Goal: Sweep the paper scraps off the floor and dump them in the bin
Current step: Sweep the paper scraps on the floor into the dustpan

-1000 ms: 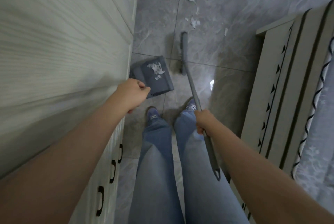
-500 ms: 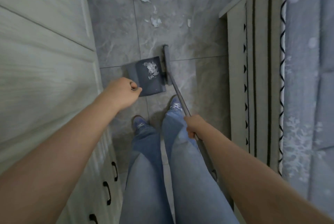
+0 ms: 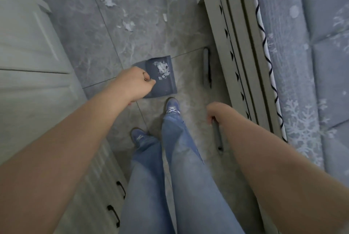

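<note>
Grey tiles ahead of you carry loose paper scraps point(image 3: 128, 25), well apart from the dustpan point(image 3: 166, 86), which holds a small white heap near its middle. Your left hand point(image 3: 137, 83) is clenched round what looks like the dustpan's upright handle, though the handle itself is hidden under your fist, so take that as likely, not certain. Your right hand point(image 3: 217, 111) grips the broom handle point(image 3: 217, 135), and the broom head point(image 3: 206, 67) sits just beside the bed frame point(image 3: 226, 48), off to the right of the pan. Keep the pan level so the heap stays put. Step forward before you sweep; don't reach from where you stand. Set the pan's lip flat on the tile on the near side of the scraps, then draw the broom toward it in short, low strokes. No bin is in view, so dumping comes later.
</note>
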{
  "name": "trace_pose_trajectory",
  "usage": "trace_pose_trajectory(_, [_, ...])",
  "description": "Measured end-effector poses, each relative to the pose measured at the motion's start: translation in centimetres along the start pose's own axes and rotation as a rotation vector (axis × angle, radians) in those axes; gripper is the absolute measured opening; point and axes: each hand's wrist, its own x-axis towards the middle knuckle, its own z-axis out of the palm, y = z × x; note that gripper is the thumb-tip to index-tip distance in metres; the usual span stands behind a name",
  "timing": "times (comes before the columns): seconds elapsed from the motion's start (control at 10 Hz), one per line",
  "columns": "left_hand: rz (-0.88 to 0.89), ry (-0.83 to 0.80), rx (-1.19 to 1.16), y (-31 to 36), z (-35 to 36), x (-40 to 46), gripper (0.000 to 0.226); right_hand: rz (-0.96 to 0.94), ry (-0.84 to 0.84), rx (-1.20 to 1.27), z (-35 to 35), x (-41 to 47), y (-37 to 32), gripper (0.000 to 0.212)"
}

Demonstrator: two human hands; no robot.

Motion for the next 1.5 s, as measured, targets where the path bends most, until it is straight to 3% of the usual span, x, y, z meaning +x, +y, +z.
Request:
trace_pose_trajectory(0.1, [-0.023, -0.05, -0.067, 1.8, 0.1, 0.5, 0.026, -0.084, -0.017, 0.317, 1.8, -0.2, -0.2, 0.009])
trace_pose_trajectory(0.2, [-0.026, -0.059, -0.031, 3.6, -0.6, 1.1, 0.024, -0.04, 0.09, 0.765, 4.3, -0.4, 1.4, 0.03])
trace_pose_trajectory(0.3, [0.003, -0.055, 0.086, 5.6, -1.2, 1.7, 0.029, 0.08, -0.01, 0.898, 4.9, -0.1, 3.1, 0.03])
trace_pose_trajectory(0.4, [0.028, -0.052, 0.207, 7.4, -1.5, 2.4, 0.032, 0.107, 0.026, 0.611, 2.3, -0.7, 5.0, 0.01])
trace_pose_trajectory(0.5, [0.042, -0.051, 0.265, 8.1, -1.4, 3.2, 0.034, 0.103, 0.035, 0.535, 0.7, 0.1, 5.5, 0.03])
trace_pose_trajectory(0.6, [0.024, -0.047, 0.24, 8.4, -1.6, 3.8, 0.034, 0.024, -0.062, 0.734, -0.7, -0.8, 4.6, 0.013])
trace_pose_trajectory(0.7, [-0.003, -0.068, 0.22, 8.8, -2.1, 4.0, 0.028, -0.078, -0.124, 1.115, 0.1, 0.1, 3.5, 0.026])
trace_pose_trajectory(0.8, [-0.001, -0.077, 0.198, 8.5, -2.1, 3.9, 0.023, -0.063, -0.047, 1.257, 1.7, -1.0, 2.8, 0.014])
trace_pose_trajectory(1.0, [0.04, -0.098, 0.181, 8.6, -2.5, 4.2, 0.029, -0.031, -0.011, 1.0, 1.0, -2.8, 1.6, 0.019])
trace_pose_trajectory(1.1, [0.079, -0.101, 0.177, 8.6, -2.6, 4.5, 0.029, -0.108, -0.076, 0.934, -0.7, -2.1, 0.4, 0.006])
trace_pose_trajectory(1.2, [0.087, -0.118, 0.175, 7.8, -2.9, 5.0, 0.026, -0.046, -0.064, 1.194, -0.5, -1.2, -1.4, 0.012])
trace_pose_trajectory(1.3, [0.106, -0.147, 0.2, 7.0, -4.0, 5.3, 0.026, -0.048, -0.016, 1.155, -0.4, -1.9, -2.4, 0.038])
trace_pose_trajectory(1.4, [0.12, -0.133, 0.185, 5.4, -6.6, 5.2, 0.024, 0.021, 0.028, 1.085, -1.4, -3.8, -4.9, 0.039])
trace_pose_trajectory(1.5, [0.09, -0.094, 0.124, 3.0, -9.9, 4.8, 0.026, -0.036, 0.122, 0.61, -4.3, -6.9, -7.4, 0.022])
